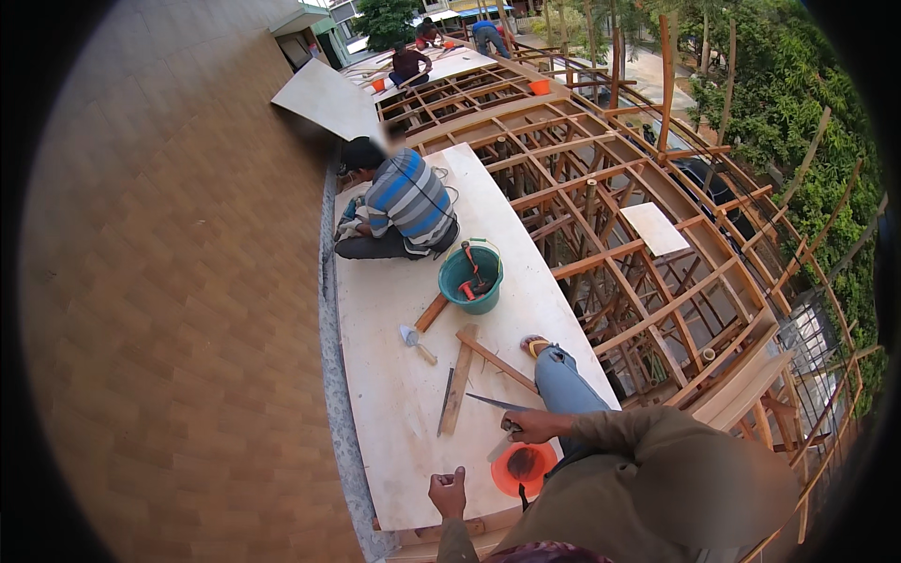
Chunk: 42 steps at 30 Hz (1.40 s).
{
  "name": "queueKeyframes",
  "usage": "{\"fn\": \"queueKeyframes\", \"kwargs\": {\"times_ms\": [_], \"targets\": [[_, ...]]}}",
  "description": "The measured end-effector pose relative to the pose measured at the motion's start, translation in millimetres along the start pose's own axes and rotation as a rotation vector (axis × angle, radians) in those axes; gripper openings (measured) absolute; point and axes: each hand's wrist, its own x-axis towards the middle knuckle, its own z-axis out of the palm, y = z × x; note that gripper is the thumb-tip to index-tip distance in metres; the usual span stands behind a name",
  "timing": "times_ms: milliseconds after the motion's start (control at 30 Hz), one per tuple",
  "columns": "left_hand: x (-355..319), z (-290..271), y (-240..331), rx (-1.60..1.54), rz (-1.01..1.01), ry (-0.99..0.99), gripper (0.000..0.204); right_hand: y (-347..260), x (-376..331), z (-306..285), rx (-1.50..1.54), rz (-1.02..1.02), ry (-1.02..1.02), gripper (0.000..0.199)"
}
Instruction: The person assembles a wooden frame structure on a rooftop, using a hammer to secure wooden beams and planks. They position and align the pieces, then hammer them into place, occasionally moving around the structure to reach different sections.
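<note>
The plywood sheet (394, 394) is the largest item; it lies flat over a timber formwork frame (648, 281) and runs away from both hands toward a crouching co-worker in a striped shirt (408, 202), well beyond the fingers. A brick-patterned wall (169, 300) borders the sheet on the left-hand side. A green bucket (471, 277) stands on the sheet, well ahead of the fingertips, with a hammer (418, 342) lying nearer, ahead and left of the right hand. Two wooden battens (460, 380) lie crossed on the sheet just ahead of the right-hand fingers. An orange bowl (523, 466) sits just below the right hand (535, 427), between it and the left hand.

The right hand is closed around the handle of a handsaw (497, 403); the blade extends left and ahead of the fingers, low over the sheet. The left hand (449, 493) is curled into a loose fist near the sheet's near edge; whether it holds anything cannot be determined
</note>
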Motion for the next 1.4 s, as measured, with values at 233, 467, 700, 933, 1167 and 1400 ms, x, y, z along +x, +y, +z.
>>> {"fn": "queueKeyframes", "kwargs": {"times_ms": [233, 467, 700, 933, 1167, 1400], "targets": [[-63, -54, 55, 0.163, 0.071, -0.334, 0.079, -80, -12, 21, 0.504, 0.092, -0.239, 0.03], [-97, -72, 79, 0.034, 0.12, -0.076, 0.056, -107, -28, -4, 0.765, -0.038, -0.376, 0.048], [-100, -83, 117, -0.27, 0.087, -0.13, 0.05, -119, -35, 24, 0.886, -0.317, -0.473, 0.093], [-107, -73, 128, -0.797, -0.166, -0.396, 0.04, -133, -24, 39, 1.148, 0.045, 0.028, 0.024], [-115, -69, 144, -0.911, -0.003, -0.475, 0.041, -73, -17, 43, 1.541, 0.485, 0.297, 0.017], [-116, -43, 162, -0.815, 0.023, -0.445, 0.045, -27, -11, 78, 1.594, 0.572, 0.172, 0.013]]}}
